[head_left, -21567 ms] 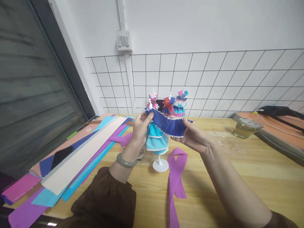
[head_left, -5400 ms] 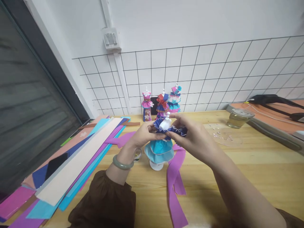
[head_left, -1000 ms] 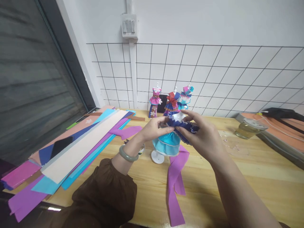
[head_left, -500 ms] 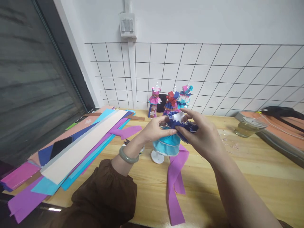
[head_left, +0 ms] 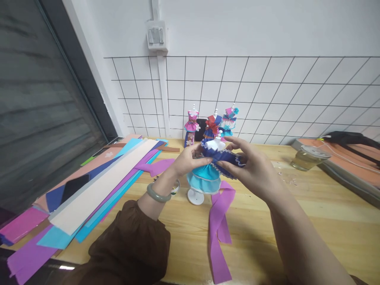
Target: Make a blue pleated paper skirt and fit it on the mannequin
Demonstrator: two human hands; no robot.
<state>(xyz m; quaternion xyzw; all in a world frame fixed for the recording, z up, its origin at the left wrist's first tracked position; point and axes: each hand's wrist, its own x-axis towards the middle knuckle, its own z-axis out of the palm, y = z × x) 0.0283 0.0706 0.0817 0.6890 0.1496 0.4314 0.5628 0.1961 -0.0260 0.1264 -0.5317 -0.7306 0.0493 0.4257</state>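
Observation:
A small white dress form [head_left: 216,145] on a round white base [head_left: 195,196] wears a layered light-blue skirt [head_left: 204,179]. Around its upper body runs a dark-blue ruffled strip [head_left: 228,161] with a wavy white edging. My left hand [head_left: 190,160] pinches the strip against the form's front left side, thumb in front. My right hand [head_left: 252,168] grips the strip's loose right part between thumb and fingers. Its lower fingers are partly hidden. A purple strip [head_left: 218,225] lies on the table just below the skirt.
Several coloured strips [head_left: 103,182] are stacked at the left, with a dark phone [head_left: 75,187] on them. Dressed mini forms [head_left: 192,120] stand at the back. At the right are a lidded cup [head_left: 308,158] and an orange-topped case [head_left: 350,158]. A tape roll [head_left: 175,187] sits behind my left wrist.
The white form has tipped more upright, so its shoulders and neck knob now show. The dark-blue strip lies closer around its chest. Both hands keep their hold and have shifted slightly.

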